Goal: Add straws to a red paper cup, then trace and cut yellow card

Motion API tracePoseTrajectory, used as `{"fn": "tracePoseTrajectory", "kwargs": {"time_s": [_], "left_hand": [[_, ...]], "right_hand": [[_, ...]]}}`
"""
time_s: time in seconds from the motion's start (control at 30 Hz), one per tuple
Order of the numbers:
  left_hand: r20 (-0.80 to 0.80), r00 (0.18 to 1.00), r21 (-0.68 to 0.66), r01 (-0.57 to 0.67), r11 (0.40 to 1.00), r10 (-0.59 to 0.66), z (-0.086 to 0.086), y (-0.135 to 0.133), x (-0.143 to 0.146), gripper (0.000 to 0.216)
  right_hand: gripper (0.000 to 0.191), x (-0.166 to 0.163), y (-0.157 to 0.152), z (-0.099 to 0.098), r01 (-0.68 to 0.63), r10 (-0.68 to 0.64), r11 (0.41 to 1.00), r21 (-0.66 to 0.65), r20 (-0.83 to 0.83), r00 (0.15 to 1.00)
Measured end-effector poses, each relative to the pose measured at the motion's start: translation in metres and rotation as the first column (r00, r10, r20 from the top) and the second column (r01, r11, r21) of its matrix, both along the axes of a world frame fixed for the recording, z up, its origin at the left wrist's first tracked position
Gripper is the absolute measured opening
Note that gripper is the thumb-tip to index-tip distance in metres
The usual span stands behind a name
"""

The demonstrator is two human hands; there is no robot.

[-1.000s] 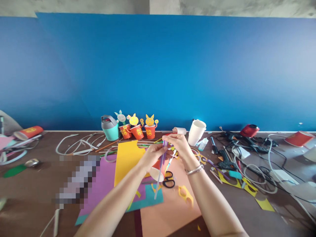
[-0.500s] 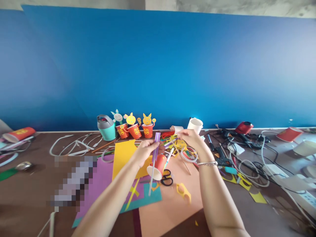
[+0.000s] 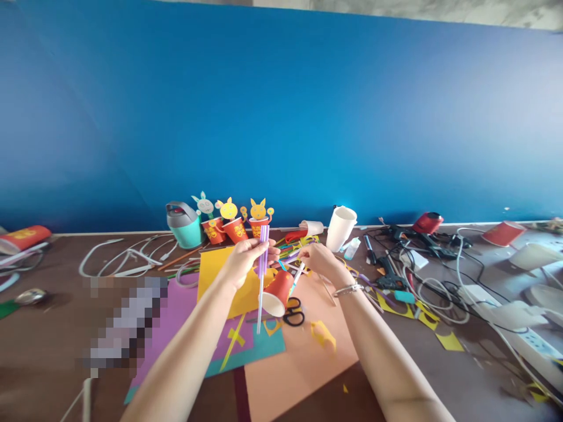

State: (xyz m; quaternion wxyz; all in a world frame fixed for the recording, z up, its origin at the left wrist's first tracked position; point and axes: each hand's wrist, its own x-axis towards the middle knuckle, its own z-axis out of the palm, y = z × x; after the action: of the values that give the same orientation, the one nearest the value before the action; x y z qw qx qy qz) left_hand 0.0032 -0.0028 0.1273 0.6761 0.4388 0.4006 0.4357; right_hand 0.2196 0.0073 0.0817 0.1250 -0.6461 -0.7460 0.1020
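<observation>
My left hand [image 3: 246,258] is closed around purple-striped straws [image 3: 263,258], held upright with their pale lower ends hanging over the paper sheets. My right hand [image 3: 320,261] has its fingers curled together, low over a pile of coloured strips [image 3: 303,241]; what they hold, if anything, is hidden. A white and blue pen [image 3: 297,278] lies just below those fingers. Between the hands a red paper cup [image 3: 278,292] rests on its side. Black-handled scissors [image 3: 294,312] lie beside it. Yellow crossed strips [image 3: 236,337] and a yellow cut-out [image 3: 323,336] lie nearer me.
Several red cups with paper animal heads [image 3: 235,230] stand at the back by a teal container [image 3: 187,232]. A white cup [image 3: 341,228] is at back right. Glue guns [image 3: 389,274], tangled cables and a power strip [image 3: 539,343] fill the right side. A blue panel [image 3: 281,117] rises behind.
My right hand has come down and left, from near the white cup to the strip pile. The straws in my left hand are more upright. The view has shifted slightly.
</observation>
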Motion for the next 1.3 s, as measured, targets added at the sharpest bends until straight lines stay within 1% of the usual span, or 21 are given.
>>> {"fn": "tracePoseTrajectory", "kwargs": {"time_s": [0.13, 0.2, 0.23, 0.3, 0.33, 0.37, 0.4, 0.43, 0.5, 0.57, 0.6, 0.63, 0.67, 0.7, 0.73, 0.77, 0.8, 0.93, 1.03, 1.13, 1.3], "left_hand": [[0.004, 0.999, 0.011, -0.044, 0.999, 0.044, 0.002, 0.004, -0.006, 0.016], [0.012, 0.998, 0.032, -0.060, 0.998, 0.059, 0.002, 0.006, -0.010, 0.019], [0.017, 0.998, 0.042, -0.065, 0.997, 0.064, 0.002, 0.007, -0.011, 0.020], [0.023, 0.997, 0.055, -0.071, 0.996, 0.070, 0.002, 0.008, -0.014, 0.022], [0.026, 0.997, 0.060, -0.074, 0.996, 0.072, 0.002, 0.009, -0.015, 0.022], [0.028, 0.997, 0.063, -0.075, 0.995, 0.074, 0.002, 0.009, -0.015, 0.022], [0.028, 0.997, 0.068, -0.078, 0.995, 0.076, 0.003, 0.009, -0.016, 0.022], [0.028, 0.996, 0.072, -0.082, 0.994, 0.080, 0.003, 0.009, -0.017, 0.022], [0.029, 0.995, 0.082, -0.095, 0.992, 0.093, 0.004, 0.009, -0.018, 0.021], [0.031, 0.994, 0.087, -0.112, 0.990, 0.109, 0.006, 0.010, -0.018, 0.022], [0.032, 0.992, 0.087, -0.120, 0.989, 0.118, 0.006, 0.010, -0.019, 0.022], [0.033, 0.992, 0.086, -0.128, 0.988, 0.126, 0.007, 0.010, -0.019, 0.023], [0.034, 0.991, 0.083, -0.135, 0.987, 0.133, 0.007, 0.010, -0.019, 0.023], [0.036, 0.990, 0.082, -0.140, 0.987, 0.137, 0.007, 0.011, -0.019, 0.023], [0.037, 0.990, 0.082, -0.142, 0.986, 0.139, 0.007, 0.011, -0.019, 0.023], [0.039, 0.990, 0.084, -0.141, 0.986, 0.138, 0.006, 0.011, -0.020, 0.022], [0.042, 0.989, 0.087, -0.142, 0.986, 0.139, 0.006, 0.011, -0.020, 0.022], [0.044, 0.990, 0.093, -0.140, 0.986, 0.136, 0.006, 0.011, -0.019, 0.021], [0.029, 0.990, 0.084, -0.140, 0.986, 0.138, 0.005, 0.011, -0.018, 0.022], [0.012, 0.989, 0.075, -0.145, 0.987, 0.144, 0.005, 0.012, -0.017, 0.023], [0.002, 0.991, 0.076, -0.133, 0.988, 0.133, 0.004, 0.011, -0.014, 0.023]], "right_hand": [[0.027, -0.017, 0.000, -0.002, -0.164, 0.152, 0.986, -0.042, -0.210, 0.966], [0.021, -0.023, -0.005, -0.002, -0.259, 0.231, 0.963, -0.070, -0.276, 0.933], [0.028, -0.027, -0.009, -0.002, -0.310, 0.272, 0.946, -0.090, -0.292, 0.917], [0.066, -0.033, -0.018, -0.001, -0.404, 0.341, 0.902, -0.151, -0.322, 0.883], [0.080, -0.036, -0.022, -0.001, -0.439, 0.366, 0.878, -0.190, -0.322, 0.873], [0.086, -0.038, -0.026, -0.001, -0.454, 0.378, 0.866, -0.211, -0.318, 0.869], [0.087, -0.040, -0.027, -0.001, -0.454, 0.378, 0.864, -0.217, -0.314, 0.871], [0.086, -0.040, -0.027, -0.001, -0.438, 0.363, 0.875, -0.207, -0.318, 0.876], [0.082, -0.038, -0.022, -0.001, -0.357, 0.286, 0.924, -0.135, -0.376, 0.881], [0.078, -0.033, -0.012, -0.002, -0.201, 0.160, 0.979, -0.026, -0.510, 0.845], [0.076, -0.030, -0.007, -0.003, -0.086, 0.083, 0.996, 0.023, -0.597, 0.798], [0.073, -0.026, -0.001, -0.005, 0.028, 0.015, 0.998, 0.053, -0.678, 0.735], [0.072, -0.024, 0.005, -0.006, 0.112, -0.036, 0.992, 0.051, -0.747, 0.663], [0.072, -0.021, 0.009, -0.008, 0.151, -0.062, 0.988, 0.037, -0.795, 0.604], [0.071, -0.020, 0.013, -0.010, 0.158, -0.073, 0.987, 0.022, -0.820, 0.568], [0.071, -0.020, 0.015, -0.013, 0.151, -0.080, 0.988, 0.007, -0.827, 0.557], [0.070, -0.021, 0.017, -0.015, 0.140, -0.085, 0.990, -0.005, -0.816, 0.572], [0.068, -0.033, 0.016, -0.026, 0.147, -0.122, 0.989, -0.025, -0.698, 0.706], [0.069, -0.046, 0.011, -0.034, 0.148, -0.115, 0.989, -0.002, -0.634, 0.765], [0.072, -0.057, 0.008, -0.040, 0.080, -0.068, 0.997, -0.008, -0.624, 0.779], [0.082, -0.065, 0.005, -0.049, -0.054, 0.070, 0.998, 0.044, -0.668, 0.741]]}}
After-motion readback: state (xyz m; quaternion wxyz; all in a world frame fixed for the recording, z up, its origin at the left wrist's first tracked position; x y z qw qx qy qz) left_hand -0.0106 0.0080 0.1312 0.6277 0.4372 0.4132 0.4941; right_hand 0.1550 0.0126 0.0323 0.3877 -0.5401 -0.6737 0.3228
